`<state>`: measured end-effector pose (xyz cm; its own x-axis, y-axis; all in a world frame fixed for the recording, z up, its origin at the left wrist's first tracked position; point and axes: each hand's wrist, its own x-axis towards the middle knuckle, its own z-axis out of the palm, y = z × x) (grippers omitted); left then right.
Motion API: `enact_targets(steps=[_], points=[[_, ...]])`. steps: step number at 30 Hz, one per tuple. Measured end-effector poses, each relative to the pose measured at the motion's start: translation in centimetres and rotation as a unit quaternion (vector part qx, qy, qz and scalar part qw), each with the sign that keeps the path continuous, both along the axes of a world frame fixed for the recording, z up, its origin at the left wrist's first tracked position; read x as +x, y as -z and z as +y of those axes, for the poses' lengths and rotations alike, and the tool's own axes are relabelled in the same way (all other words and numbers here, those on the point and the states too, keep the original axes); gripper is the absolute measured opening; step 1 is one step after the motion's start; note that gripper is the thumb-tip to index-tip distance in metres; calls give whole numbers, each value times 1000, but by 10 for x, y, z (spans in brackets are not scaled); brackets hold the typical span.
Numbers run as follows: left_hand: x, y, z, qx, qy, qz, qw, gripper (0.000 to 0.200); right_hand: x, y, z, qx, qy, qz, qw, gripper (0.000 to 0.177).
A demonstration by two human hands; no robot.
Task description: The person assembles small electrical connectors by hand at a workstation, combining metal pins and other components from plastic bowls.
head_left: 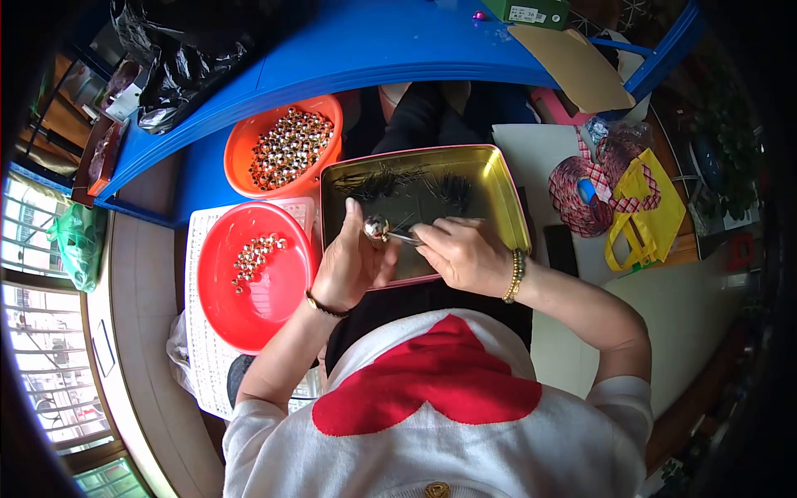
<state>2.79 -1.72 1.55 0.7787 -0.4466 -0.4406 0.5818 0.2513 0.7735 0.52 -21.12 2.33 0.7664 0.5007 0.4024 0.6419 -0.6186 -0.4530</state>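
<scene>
Sitting centre stage on the person's lap is a gold metal tray, with dark, thin wire pieces scattered across its upper part. Off to the left, an orange bowl is heaped with small shiny metal balls. Just below it, a red bowl holds only a small cluster of the same balls, and that bowl sits on a white perforated sheet. Up top on the blue table, a green box carries a white label, its print too small to read. Now the hands: the left hand is curled, pinching one silver ball between thumb and fingertips, right over the tray's lower left part. It's round, glossy, silvery with a gold tinge. The right hand is closed around a thin metal pin whose tip meets the ball
</scene>
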Motion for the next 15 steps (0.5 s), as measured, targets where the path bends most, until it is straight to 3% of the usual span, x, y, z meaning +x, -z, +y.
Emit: enact_targets(steps=[1,2,4,5,8,10,13,15], points=[[-5,-3,-3,70,-57,-54,994,63,-2,1,2,37,8,21,999,13],[-11,5,5,34,-70,-206,975,48,-3,1,4,75,17,43,996,12],[-18,7,-5,92,-135,-403,901,48,-6,-5,8,141,9,132,981,12],[-19,5,-10,92,-168,-437,879,47,-9,-4,11,161,6,169,972,13],[-9,10,2,184,-101,-530,822,42,-13,-6,13,180,-10,233,955,12],[-9,6,3,162,-89,-475,860,34,-15,-15,13,172,-10,254,952,12],[-13,0,11,117,-26,-347,930,31,-14,-9,10,139,-14,126,982,15],[-13,-2,18,95,38,-295,950,31,-14,-13,3,66,-31,113,991,12]])
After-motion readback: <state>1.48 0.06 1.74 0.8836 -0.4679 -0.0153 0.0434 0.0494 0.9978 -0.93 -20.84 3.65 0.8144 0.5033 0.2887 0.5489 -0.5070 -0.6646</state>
